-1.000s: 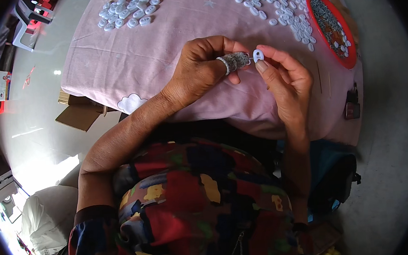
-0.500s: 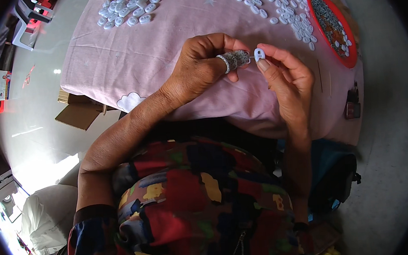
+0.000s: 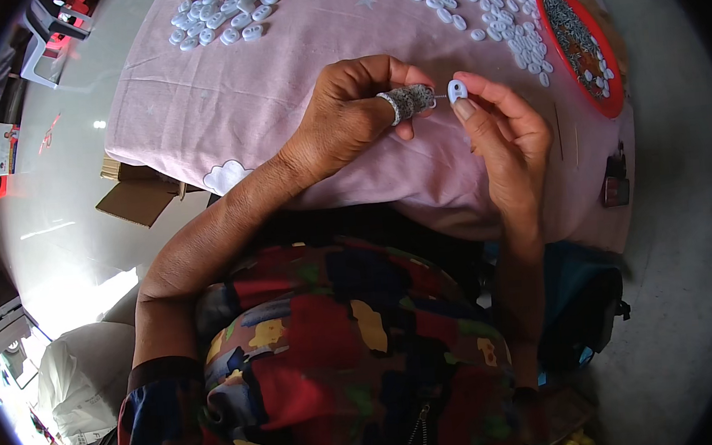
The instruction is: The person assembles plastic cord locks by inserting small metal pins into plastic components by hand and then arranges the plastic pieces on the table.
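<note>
White plastic-looking, a small holed oval piece (image 3: 457,91) is pinched thumb-to-forefinger in the right hand (image 3: 512,139), above pink cloth (image 3: 263,100). The left hand (image 3: 355,109), a grey finger cover (image 3: 411,103) on its thumb, pinches a thin spring-like piece (image 3: 441,96) pointing toward it. Beyond lie white ovals (image 3: 219,17); rightward, a red dish (image 3: 612,108).

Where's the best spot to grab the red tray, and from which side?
Probably the near rim of the red tray, coming from your own side: that stretch of red edge is bare, with open cloth before it, while loose white pieces crowd the tray's left. Keep it level, since many small metal parts lie loose inside.
</note>
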{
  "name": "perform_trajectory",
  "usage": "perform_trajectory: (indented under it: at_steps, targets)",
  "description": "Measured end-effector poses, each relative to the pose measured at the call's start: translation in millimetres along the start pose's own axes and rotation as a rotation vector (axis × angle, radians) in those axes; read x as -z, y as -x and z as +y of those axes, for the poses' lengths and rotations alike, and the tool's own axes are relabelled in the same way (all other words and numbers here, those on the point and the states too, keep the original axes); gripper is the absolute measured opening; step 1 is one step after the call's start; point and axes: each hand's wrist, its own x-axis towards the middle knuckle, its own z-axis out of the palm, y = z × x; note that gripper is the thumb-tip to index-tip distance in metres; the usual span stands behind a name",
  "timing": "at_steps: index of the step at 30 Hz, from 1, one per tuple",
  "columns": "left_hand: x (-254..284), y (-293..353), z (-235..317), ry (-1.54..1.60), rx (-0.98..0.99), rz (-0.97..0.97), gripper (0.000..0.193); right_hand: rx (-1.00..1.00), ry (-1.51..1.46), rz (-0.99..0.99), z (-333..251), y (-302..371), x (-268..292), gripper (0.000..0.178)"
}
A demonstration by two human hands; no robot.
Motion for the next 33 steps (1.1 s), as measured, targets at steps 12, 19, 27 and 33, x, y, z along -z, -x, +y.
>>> perform_trajectory:
  at_steps: [12, 19, 27, 33]
  targets:
    - [-2.4, -0.6, 3.8, 0.091, 0.071, 0.060, 0.018, 0.415, 0.703, 0.100, 17.0, -10.8, 4.2, 0.021]
    - [-2.9, -2.3, 1.9, 0.065, 0.065, 0.044, 0.020, 0.338, 0.495, 0.099, 4.6, -2.5, -8.4, 0.017]
    - [-1.9, -1.4, 2.7, 0.086, 0.074, 0.055, 0.022, 0.506, 0.569, 0.149, 9.3, -4.7, -8.6, 0.017]
    - [-2.7, -1.8, 0.7, 0.066, 0.043, 0.056, 0.021, 0.527, 0.566, 0.151, 11.9, -4.4, -12.2, 0.015]
